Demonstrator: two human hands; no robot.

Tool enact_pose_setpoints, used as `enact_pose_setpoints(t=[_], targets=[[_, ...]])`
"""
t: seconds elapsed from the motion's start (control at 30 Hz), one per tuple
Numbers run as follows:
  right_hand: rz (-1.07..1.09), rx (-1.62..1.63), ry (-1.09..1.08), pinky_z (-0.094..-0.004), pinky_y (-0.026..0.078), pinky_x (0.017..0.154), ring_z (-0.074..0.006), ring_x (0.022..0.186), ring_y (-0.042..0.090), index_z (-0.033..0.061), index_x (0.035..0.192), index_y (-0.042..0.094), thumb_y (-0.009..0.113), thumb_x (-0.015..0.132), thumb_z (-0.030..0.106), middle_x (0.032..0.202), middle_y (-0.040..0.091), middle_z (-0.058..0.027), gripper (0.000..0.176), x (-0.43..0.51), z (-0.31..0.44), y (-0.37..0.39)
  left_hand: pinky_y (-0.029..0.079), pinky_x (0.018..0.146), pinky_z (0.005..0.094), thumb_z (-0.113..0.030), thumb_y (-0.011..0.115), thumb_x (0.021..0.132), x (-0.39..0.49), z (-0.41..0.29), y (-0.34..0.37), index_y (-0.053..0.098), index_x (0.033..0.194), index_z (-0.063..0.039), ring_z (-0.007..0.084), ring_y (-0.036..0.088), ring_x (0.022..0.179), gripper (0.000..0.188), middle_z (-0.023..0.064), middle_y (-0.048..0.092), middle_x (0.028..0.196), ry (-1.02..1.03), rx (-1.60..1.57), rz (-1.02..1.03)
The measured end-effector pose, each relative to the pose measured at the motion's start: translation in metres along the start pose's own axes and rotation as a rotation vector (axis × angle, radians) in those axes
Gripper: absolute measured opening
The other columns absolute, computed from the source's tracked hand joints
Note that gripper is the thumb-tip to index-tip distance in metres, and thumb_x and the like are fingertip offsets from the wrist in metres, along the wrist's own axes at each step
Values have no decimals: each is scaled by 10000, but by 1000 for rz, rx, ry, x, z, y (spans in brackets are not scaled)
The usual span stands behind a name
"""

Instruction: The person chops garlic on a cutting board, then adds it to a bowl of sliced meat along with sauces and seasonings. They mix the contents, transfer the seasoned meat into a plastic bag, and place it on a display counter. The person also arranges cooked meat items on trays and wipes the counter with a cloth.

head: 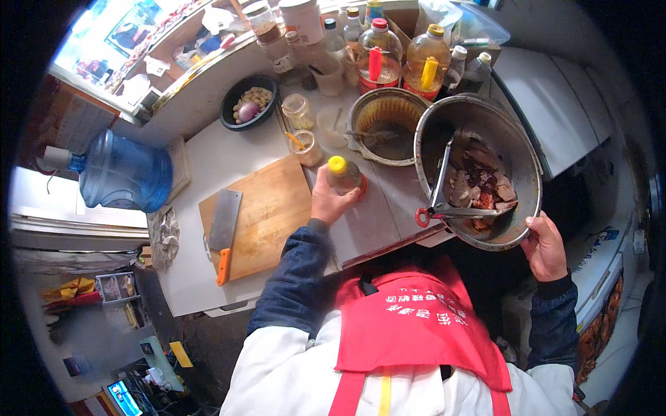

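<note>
My left hand is closed around a small clear bottle with a yellow cap, beside the wooden cutting board. My right hand grips the near right rim of a large metal bowl. Pieces of meat with dark red bits lie in that bowl. Metal tongs with red ends rest in it, partly over its left rim. Left of the bowl stands a stained metal pot with a utensil inside. A cleaver with an orange handle lies on the wooden cutting board.
A black bowl holds garlic and a purple onion. Two small jars stand near it. Large oil bottles line the back, among other bottles. A blue water jug lies at left, near a crumpled cloth.
</note>
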State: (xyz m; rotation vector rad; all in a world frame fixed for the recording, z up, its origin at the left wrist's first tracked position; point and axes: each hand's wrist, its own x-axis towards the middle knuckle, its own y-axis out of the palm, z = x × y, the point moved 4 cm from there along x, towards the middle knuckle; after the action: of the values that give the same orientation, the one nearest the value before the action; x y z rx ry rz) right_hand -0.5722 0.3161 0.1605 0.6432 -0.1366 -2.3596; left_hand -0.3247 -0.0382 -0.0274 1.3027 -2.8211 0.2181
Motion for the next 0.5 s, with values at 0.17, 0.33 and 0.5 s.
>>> enact_pose_setpoints(t=[0.17,0.33,0.5], targets=[[20,-58,5,-287,598,796,-127,865,678,-4,1170,560,573,948,126,1034,678,-68,258,4,-1,5,515,1020,383,-38,835,745,4,-8,-3,418,1319,-35,238,617,1166,709,108,601,1251,10,-245,-23],[22,-142,48,-244,592,708,-102,791,674,26,1108,587,580,947,130,960,684,-36,191,14,-5,0,495,1049,379,3,857,693,5,-50,-9,394,1368,-43,237,577,1220,820,110,558,1314,34,-260,-16],[90,-277,129,-258,580,746,-111,837,685,33,1154,595,568,963,153,1019,694,-50,227,23,2,-1,346,1134,472,-45,802,543,16,-199,-7,540,1352,-160,320,509,1254,857,94,567,1213,724,876,-123]])
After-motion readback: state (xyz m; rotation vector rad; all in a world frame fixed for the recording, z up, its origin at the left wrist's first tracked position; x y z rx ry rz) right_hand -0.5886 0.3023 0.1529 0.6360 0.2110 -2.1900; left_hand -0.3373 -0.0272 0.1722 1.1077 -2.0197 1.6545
